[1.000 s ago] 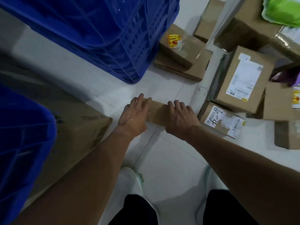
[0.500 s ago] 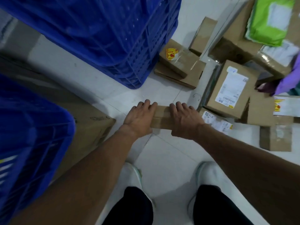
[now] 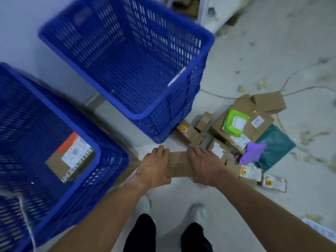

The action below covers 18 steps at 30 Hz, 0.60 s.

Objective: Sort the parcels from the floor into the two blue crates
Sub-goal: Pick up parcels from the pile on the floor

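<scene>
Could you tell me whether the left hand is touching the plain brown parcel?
Touching: the head view shows the left hand curled over one end of the parcel; the right hand grips the other end.

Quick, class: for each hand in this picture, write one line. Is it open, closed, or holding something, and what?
The left hand grips the left end of the cardboard parcel.
The right hand grips the right end of the same parcel.

Floor (image 3: 181, 206): pale and smooth in the near part, with greenish-grey stains and flecks to the right.
Wall (image 3: 16, 24): plain bluish white, upper left.
Cable (image 3: 216, 95): thin, pale, loose on the floor (another strand farther right).
Upright (image 3: 204, 10): white, top centre, blurred.
Light: dim, cool, even; shadows soft.
</scene>
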{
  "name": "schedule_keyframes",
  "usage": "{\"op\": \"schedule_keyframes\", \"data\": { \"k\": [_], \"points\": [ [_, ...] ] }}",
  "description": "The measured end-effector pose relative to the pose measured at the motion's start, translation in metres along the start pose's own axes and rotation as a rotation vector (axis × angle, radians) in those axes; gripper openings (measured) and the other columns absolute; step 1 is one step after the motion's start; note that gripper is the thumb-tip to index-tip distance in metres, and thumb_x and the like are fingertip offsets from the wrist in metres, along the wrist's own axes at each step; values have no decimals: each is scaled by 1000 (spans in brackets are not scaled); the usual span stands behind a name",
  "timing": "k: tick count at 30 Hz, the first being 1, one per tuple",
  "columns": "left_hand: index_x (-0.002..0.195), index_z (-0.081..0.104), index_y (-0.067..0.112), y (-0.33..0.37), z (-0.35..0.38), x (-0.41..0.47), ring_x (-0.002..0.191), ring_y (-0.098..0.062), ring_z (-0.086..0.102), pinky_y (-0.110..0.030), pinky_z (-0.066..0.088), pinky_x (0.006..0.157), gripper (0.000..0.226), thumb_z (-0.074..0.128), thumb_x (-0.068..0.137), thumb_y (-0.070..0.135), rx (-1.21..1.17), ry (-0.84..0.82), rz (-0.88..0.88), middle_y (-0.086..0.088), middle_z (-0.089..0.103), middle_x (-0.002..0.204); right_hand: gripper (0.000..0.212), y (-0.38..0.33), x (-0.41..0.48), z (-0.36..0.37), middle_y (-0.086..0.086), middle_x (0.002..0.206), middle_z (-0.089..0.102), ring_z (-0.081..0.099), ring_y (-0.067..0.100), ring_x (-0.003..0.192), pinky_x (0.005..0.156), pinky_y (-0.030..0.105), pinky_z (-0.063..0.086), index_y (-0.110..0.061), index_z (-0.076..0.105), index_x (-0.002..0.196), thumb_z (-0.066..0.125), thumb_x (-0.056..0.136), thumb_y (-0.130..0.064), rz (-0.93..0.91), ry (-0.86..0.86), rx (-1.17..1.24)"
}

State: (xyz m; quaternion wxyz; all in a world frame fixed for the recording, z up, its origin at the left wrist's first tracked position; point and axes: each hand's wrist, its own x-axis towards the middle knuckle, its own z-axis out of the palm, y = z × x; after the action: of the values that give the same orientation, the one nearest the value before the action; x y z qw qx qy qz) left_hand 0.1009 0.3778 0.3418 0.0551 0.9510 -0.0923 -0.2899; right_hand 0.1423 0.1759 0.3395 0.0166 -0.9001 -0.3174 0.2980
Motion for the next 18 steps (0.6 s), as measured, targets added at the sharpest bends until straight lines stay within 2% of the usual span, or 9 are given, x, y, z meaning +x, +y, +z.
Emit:
{"op": "schedule_keyframes", "data": {
  "k": [4,9,14,18],
  "points": [
    [123,44,17,18,-89,-46,107,-21,47,-36,49,83,78,74,62,54,-35,133,-39,-1,41,119,88,-8,-44,-96,8,133,42,45,27,120,98,39,42,-10,35,142,76,71,-41,-52,96,-79],
    [115,46,16,43,-173,-103,99,-21,49,-31,47,78,74,75,58,52,-67,237,-98,-1,41,112,96,-30,-94,-188,8,144,36,37,26,132,105,39,37,-10,23,149,73,72,-37,-89,166,-108],
    [120,47,14,41,-235,-141,97,-23,48,-40,50,81,83,79,56,55,-70,302,-96,-3,41,111,96,-49,-118,-243,6,136,40,43,26,123,97,39,42,-13,26,148,74,71,-46,-98,250,-134],
    [124,46,15,29,-273,-151,96,-23,49,-42,52,79,85,78,57,55,-54,407,-109,-3,39,113,88,-58,-115,-285,5,126,42,48,27,113,89,43,47,-15,34,140,74,68,-45,-110,325,-115]
  ]
}}
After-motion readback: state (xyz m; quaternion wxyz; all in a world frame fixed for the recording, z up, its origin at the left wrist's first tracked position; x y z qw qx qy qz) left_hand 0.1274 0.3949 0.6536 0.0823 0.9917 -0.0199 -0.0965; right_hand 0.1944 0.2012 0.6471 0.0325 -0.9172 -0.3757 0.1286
